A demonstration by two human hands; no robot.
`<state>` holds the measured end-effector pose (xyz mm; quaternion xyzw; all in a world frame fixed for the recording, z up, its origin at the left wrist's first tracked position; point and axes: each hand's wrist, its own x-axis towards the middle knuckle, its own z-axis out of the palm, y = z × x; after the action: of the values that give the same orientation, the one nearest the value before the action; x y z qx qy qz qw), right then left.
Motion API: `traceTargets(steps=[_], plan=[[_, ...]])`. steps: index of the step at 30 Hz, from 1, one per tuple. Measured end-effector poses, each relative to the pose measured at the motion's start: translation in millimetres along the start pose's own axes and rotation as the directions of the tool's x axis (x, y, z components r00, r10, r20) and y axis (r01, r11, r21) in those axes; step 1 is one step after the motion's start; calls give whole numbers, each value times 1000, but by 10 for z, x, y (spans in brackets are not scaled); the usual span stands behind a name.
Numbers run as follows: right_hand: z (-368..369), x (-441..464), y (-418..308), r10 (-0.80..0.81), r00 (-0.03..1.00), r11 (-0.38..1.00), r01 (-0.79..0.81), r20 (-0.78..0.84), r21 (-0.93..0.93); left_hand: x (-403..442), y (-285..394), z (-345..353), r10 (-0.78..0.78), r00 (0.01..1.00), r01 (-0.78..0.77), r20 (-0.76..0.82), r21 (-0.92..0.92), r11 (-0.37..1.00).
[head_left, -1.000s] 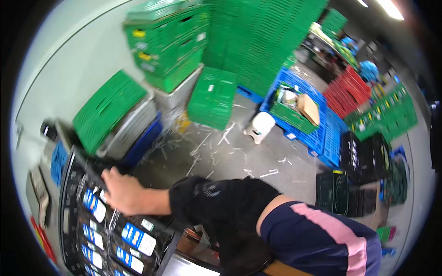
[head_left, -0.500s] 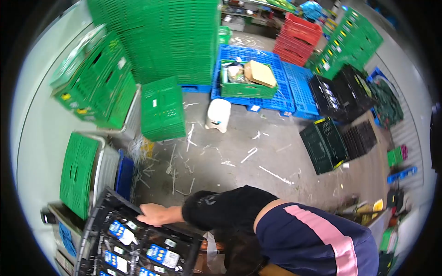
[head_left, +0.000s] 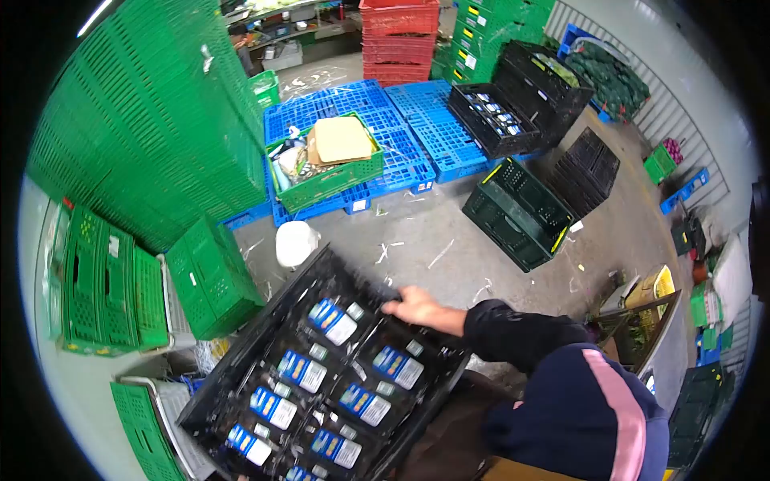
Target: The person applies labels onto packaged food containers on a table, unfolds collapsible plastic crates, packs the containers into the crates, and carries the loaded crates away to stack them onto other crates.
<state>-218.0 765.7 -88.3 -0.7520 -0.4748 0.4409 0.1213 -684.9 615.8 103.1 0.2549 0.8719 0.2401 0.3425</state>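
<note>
My right hand (head_left: 420,309) is closed around the rim of a black plastic crate (head_left: 255,330), on the side toward the right. The crate is tilted and fills the lower middle of the head view. Inside lie several dark packs (head_left: 330,321) with blue and white labels, set in rows under clear film. A black sleeve covers my right forearm, below a navy shirt sleeve with a pink stripe. My left hand does not show.
A white stool (head_left: 296,244) stands just beyond the crate. Blue pallets (head_left: 401,152) carry a green crate (head_left: 341,175) with cardboard. An open dark green crate (head_left: 517,216) and another black crate (head_left: 497,120) with labelled packs are farther right. Tall green crate stacks (head_left: 152,120) line the left.
The view has swung to the right. The black crate has come up from the lower left toward the middle, with my right hand still on its rim.
</note>
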Motion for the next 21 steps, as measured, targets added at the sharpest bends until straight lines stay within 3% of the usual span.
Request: traceTargets(steps=[3, 4, 5, 6, 7, 8, 9, 12, 13, 15, 18, 19, 21], plan=[[-1038, 148, 458, 98, 973, 995, -99, -211, 2, 195, 578, 933, -5, 991, -12, 136, 123, 992], [-1294, 130, 584, 124, 955, 992, -123, -269, 22, 372, 682, 1110, 87, 956, -128, 279, 132, 983], [-1584, 130, 785, 152, 935, 988, -147, -320, 41, 936, 298, 1481, 289, 892, -227, 347, -207, 952], [-1819, 91, 970, 204, 917, 979, -183, -342, 94, 827, 695, 1735, 292, 875, -277, 386, -94, 956], [-2061, 93, 1183, 259, 893, 964, -218, -367, 151, 1257, 598, 2038, 436, 825, -444, 360, -66, 894], [-2215, 107, 1513, 241, 874, 965, -168, -422, 204, 1198, 905, 2296, 437, 798, -440, 416, -93, 893], [-2283, 85, 1843, 234, 847, 960, -122, -477, 253, 1117, 1272, 2593, 432, 766, -432, 476, -115, 894], [-2376, -191, 2234, 417, 759, 883, -209, -501, 420, 1104, 2158, 3355, 473, 636, -514, 610, -123, 849], [-2322, -175, 2569, 451, 715, 881, -262, -534, 393, 1037, 2498, 3660, 448, 628, -553, 636, -41, 832], [-2410, -274, 2662, 569, 636, 813, -341, -521, 472, 1306, 2893, 4406, 573, 503, -766, 647, 27, 643], [-2496, -414, 2638, 731, 472, 662, -319, -492, 678, 1132, 3793, 5306, 628, 288, -887, 723, -47, 460], [-2473, -419, 2768, 707, 411, 696, -258, -576, 670, 975, 4052, 5581, 640, 225, -897, 735, -100, 430], [-2597, -519, 2830, 790, 319, 608, -286, -524, 741, 703, 4558, 6091, 591, 212, -926, 778, -33, 377]])
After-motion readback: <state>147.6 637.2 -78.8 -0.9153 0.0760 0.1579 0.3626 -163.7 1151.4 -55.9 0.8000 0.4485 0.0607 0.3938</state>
